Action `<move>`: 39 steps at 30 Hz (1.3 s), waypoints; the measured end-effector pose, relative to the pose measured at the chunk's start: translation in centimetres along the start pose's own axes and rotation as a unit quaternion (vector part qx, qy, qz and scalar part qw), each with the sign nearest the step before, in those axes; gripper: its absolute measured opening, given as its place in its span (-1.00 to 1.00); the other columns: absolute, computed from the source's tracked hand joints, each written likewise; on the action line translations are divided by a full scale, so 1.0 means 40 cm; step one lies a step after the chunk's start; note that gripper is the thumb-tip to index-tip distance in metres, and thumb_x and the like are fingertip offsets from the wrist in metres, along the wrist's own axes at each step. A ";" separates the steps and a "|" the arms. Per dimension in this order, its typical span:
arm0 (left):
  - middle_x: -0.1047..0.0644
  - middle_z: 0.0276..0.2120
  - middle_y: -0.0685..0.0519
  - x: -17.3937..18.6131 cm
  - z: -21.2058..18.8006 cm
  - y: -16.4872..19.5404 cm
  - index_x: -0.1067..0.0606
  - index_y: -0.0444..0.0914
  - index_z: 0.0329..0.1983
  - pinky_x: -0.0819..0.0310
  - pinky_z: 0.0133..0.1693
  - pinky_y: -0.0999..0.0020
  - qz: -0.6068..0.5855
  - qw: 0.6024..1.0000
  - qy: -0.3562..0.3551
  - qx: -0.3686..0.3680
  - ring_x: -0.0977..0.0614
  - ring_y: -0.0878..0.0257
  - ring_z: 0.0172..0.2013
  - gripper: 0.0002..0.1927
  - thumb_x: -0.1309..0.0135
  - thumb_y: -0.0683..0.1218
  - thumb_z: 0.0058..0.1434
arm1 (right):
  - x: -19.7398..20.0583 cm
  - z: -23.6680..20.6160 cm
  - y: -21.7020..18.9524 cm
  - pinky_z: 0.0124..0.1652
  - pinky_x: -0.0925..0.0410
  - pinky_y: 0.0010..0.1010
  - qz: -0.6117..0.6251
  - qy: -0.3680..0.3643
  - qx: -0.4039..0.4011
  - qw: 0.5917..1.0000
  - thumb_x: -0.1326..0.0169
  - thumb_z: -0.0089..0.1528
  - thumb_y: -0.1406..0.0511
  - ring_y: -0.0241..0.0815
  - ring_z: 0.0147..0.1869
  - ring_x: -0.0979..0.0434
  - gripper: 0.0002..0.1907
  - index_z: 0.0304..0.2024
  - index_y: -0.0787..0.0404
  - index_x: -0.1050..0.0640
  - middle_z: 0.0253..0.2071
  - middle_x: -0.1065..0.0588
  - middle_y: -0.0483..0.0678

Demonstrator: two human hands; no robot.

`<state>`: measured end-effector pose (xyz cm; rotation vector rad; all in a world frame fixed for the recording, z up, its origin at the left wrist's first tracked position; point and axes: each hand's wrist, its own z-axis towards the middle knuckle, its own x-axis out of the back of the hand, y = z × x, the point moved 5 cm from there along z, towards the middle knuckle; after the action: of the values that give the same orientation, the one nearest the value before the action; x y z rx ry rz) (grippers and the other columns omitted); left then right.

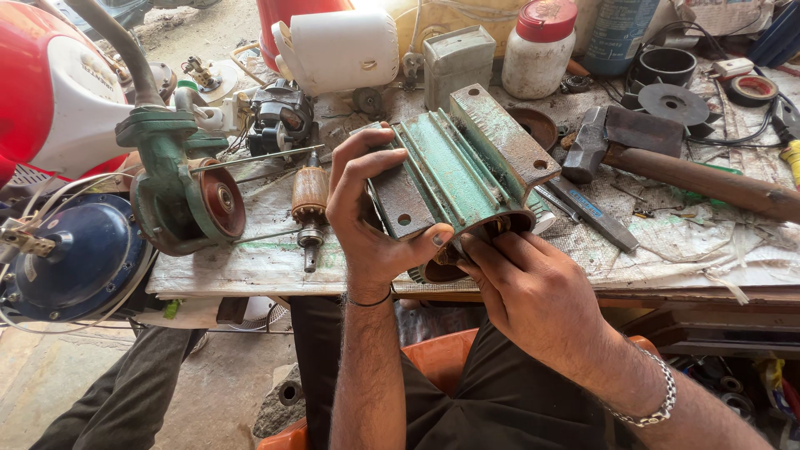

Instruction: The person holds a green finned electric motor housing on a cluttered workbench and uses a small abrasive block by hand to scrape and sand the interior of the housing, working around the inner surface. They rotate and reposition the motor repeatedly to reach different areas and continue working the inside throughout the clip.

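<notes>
Motor housing (pixel 454 171): green, ribbed, worn paint, tilted.

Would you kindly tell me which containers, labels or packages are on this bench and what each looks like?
White plastic jar, red lid: back of bench, centre-right, round.
Blue labelled can: right of the jar, cylindrical.
White jug: back left, lying sideways.
Blue label on a flat tool: right of the green housing.

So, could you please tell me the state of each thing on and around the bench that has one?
green motor housing: tilted, gripped by left hand, open end toward the person
right hand: fingers at the housing's open end
rotor: lying loose on the bench
hammer: lying flat
white jar: upright, red lid on
green pump body: standing at the bench edge
</notes>
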<state>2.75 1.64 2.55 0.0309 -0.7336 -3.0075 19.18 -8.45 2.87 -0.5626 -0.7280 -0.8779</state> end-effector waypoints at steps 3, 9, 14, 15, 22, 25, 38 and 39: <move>-0.49 0.14 -0.07 0.000 0.000 0.000 -0.54 -0.27 0.05 -0.49 0.22 0.21 0.002 1.000 0.000 -0.003 -0.54 0.17 0.16 -0.24 -0.40 0.37 0.05 | 0.001 -0.001 -0.001 -0.23 -0.49 -0.22 -0.005 0.001 0.003 1.000 -0.21 0.14 0.38 0.01 -0.25 -0.57 -0.67 -0.03 0.32 -0.60 -0.30 -0.52 0.07; -0.48 0.15 -0.08 0.001 -0.002 -0.001 -0.54 -0.27 0.05 -0.51 0.19 0.23 -0.001 1.000 -0.002 0.008 -0.55 0.17 0.14 -0.23 -0.41 0.38 0.04 | -0.002 -0.002 0.001 -0.23 -0.50 -0.22 -0.005 0.001 0.007 1.000 -0.21 0.15 0.38 0.01 -0.25 -0.57 -0.68 -0.03 0.33 -0.60 -0.30 -0.53 0.07; -0.48 0.15 -0.08 0.000 -0.001 -0.003 -0.54 -0.27 0.05 -0.52 0.19 0.23 0.004 1.000 -0.003 0.001 -0.55 0.17 0.15 -0.23 -0.39 0.39 0.05 | -0.007 -0.001 0.005 -0.23 -0.51 -0.25 -0.008 0.000 0.008 1.000 -0.22 0.18 0.35 -0.03 -0.24 -0.59 -0.69 -0.03 0.34 -0.60 -0.29 -0.55 0.07; -0.48 0.15 -0.08 0.000 0.000 -0.004 -0.54 -0.27 0.05 -0.52 0.19 0.23 0.005 1.000 -0.003 -0.001 -0.55 0.17 0.15 -0.23 -0.39 0.39 0.05 | -0.008 -0.001 0.005 -0.23 -0.51 -0.25 -0.009 -0.002 0.008 1.000 -0.22 0.19 0.35 -0.04 -0.24 -0.59 -0.69 -0.03 0.34 -0.60 -0.29 -0.56 0.08; -0.49 0.13 -0.08 0.001 -0.001 -0.004 -0.54 -0.27 0.05 -0.53 0.17 0.23 0.007 1.000 -0.002 0.002 -0.56 0.18 0.13 -0.22 -0.39 0.40 0.04 | -0.008 -0.001 0.004 -0.21 -0.51 -0.25 -0.003 0.001 0.013 1.000 -0.21 0.19 0.35 -0.04 -0.22 -0.60 -0.68 -0.02 0.35 -0.60 -0.28 -0.56 0.07; -0.49 0.14 -0.08 0.000 -0.002 -0.002 -0.54 -0.27 0.06 -0.52 0.18 0.23 0.000 1.000 -0.002 0.005 -0.56 0.18 0.13 -0.22 -0.40 0.40 0.05 | -0.005 -0.001 0.004 -0.20 -0.51 -0.25 -0.002 0.003 0.009 1.000 -0.20 0.19 0.35 -0.03 -0.21 -0.60 -0.66 0.00 0.34 -0.60 -0.27 -0.56 0.08; -0.49 0.14 -0.08 0.001 -0.001 0.001 -0.54 -0.27 0.05 -0.51 0.20 0.23 0.003 1.000 -0.001 0.004 -0.55 0.17 0.14 -0.23 -0.40 0.39 0.06 | -0.003 -0.001 0.002 -0.17 -0.50 -0.22 -0.004 0.002 0.013 1.000 -0.21 0.17 0.36 -0.01 -0.18 -0.59 -0.66 0.00 0.34 -0.58 -0.24 -0.56 0.07; -0.49 0.14 -0.08 0.001 -0.001 0.001 -0.54 -0.27 0.05 -0.51 0.20 0.23 0.002 1.000 -0.001 0.005 -0.55 0.17 0.14 -0.23 -0.40 0.39 0.06 | -0.002 -0.002 0.002 -0.17 -0.50 -0.22 -0.003 0.003 0.013 1.000 -0.21 0.17 0.36 -0.01 -0.19 -0.59 -0.65 0.01 0.33 -0.58 -0.24 -0.55 0.07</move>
<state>2.73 1.59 2.53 0.0280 -0.7470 -3.0004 19.23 -8.40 2.74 -0.5343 -0.7360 -0.8739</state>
